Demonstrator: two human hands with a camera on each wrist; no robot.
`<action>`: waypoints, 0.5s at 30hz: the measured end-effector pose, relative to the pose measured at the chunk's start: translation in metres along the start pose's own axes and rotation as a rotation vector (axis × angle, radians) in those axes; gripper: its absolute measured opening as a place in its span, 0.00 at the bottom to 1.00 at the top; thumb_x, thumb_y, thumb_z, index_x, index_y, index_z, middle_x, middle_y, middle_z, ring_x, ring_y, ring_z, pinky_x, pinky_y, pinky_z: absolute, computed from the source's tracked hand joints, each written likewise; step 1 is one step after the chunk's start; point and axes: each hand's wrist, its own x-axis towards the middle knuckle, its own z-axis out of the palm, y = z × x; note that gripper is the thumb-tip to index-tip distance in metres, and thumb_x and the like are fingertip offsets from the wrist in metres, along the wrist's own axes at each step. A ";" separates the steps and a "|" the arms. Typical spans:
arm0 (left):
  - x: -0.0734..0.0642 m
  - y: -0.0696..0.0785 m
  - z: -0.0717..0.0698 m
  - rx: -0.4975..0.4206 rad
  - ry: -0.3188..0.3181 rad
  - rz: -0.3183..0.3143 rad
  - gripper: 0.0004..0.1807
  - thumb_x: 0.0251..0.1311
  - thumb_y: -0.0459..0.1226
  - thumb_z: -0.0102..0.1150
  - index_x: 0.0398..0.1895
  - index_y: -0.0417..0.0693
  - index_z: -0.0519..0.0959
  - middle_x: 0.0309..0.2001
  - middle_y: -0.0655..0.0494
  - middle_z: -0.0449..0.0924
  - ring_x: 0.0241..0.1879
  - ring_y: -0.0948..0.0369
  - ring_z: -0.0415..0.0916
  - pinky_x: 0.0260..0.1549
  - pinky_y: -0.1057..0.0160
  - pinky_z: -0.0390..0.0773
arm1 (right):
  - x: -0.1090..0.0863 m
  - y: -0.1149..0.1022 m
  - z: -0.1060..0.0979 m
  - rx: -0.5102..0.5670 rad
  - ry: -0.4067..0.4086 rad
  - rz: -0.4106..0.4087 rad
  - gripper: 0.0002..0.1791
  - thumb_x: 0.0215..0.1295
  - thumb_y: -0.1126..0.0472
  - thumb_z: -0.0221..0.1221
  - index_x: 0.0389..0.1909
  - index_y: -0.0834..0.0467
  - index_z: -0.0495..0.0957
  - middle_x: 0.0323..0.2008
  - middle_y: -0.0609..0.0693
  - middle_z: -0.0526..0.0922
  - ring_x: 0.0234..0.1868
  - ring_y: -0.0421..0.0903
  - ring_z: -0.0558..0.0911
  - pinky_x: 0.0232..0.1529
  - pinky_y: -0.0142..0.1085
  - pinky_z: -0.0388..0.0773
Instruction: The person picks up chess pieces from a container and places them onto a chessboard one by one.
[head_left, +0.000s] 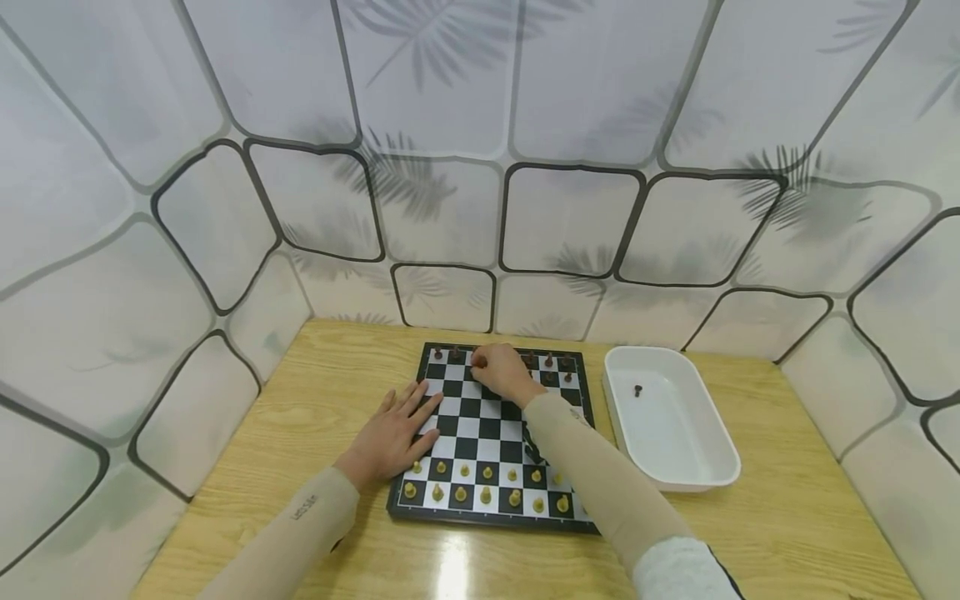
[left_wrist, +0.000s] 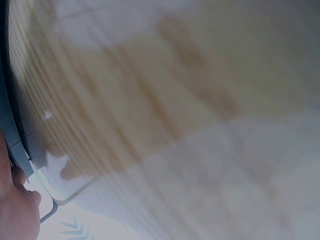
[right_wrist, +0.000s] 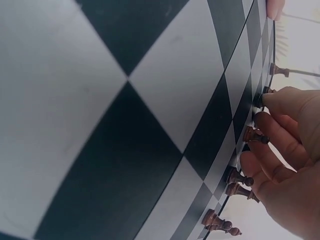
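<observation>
A black-and-white chessboard (head_left: 468,429) lies on the wooden table. My left hand (head_left: 393,437) rests on its left edge, fingers spread and straight. Over the far rows, my right hand (head_left: 504,372) reaches down with thumb and forefinger together. In the right wrist view these fingertips pinch a small dark chess piece (right_wrist: 259,101), mostly hidden by them. Brown pieces, among them a pawn (right_wrist: 255,134), stand close by its other fingers. Yellow pieces (head_left: 486,495) fill the two near rows, partly covered by the right forearm. Only part of a hand shows in the left wrist view.
To the board's right stands a white plastic tray (head_left: 729,467) with one small brown piece (head_left: 638,390) in it. The wooden table (head_left: 352,354) extends around the board. Patterned cloth walls (head_left: 442,208) rise behind and on both sides.
</observation>
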 end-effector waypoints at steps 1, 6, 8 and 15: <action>0.000 0.000 0.000 -0.001 0.001 -0.001 0.38 0.81 0.62 0.35 0.86 0.55 0.55 0.86 0.44 0.47 0.85 0.44 0.46 0.81 0.35 0.53 | 0.000 0.000 0.000 0.001 0.000 0.001 0.11 0.75 0.60 0.63 0.52 0.59 0.88 0.51 0.55 0.89 0.50 0.51 0.87 0.52 0.46 0.86; 0.000 0.001 -0.001 -0.003 0.006 0.003 0.38 0.81 0.61 0.36 0.85 0.54 0.56 0.86 0.44 0.48 0.85 0.44 0.47 0.81 0.35 0.53 | -0.002 -0.003 -0.003 0.014 -0.002 -0.003 0.12 0.75 0.60 0.63 0.53 0.59 0.87 0.51 0.55 0.89 0.51 0.52 0.87 0.53 0.47 0.86; 0.000 0.001 -0.001 0.000 0.003 0.004 0.38 0.81 0.61 0.36 0.85 0.54 0.56 0.86 0.44 0.48 0.85 0.44 0.47 0.81 0.35 0.52 | -0.004 -0.004 -0.005 0.030 -0.004 -0.004 0.13 0.75 0.60 0.62 0.55 0.60 0.87 0.52 0.56 0.89 0.52 0.52 0.87 0.54 0.47 0.86; -0.001 0.002 -0.002 -0.005 -0.004 0.005 0.38 0.81 0.61 0.36 0.86 0.54 0.56 0.86 0.43 0.47 0.85 0.43 0.47 0.81 0.35 0.51 | -0.012 -0.004 -0.028 0.110 0.021 -0.005 0.14 0.76 0.61 0.61 0.57 0.61 0.86 0.52 0.56 0.89 0.54 0.53 0.87 0.54 0.47 0.86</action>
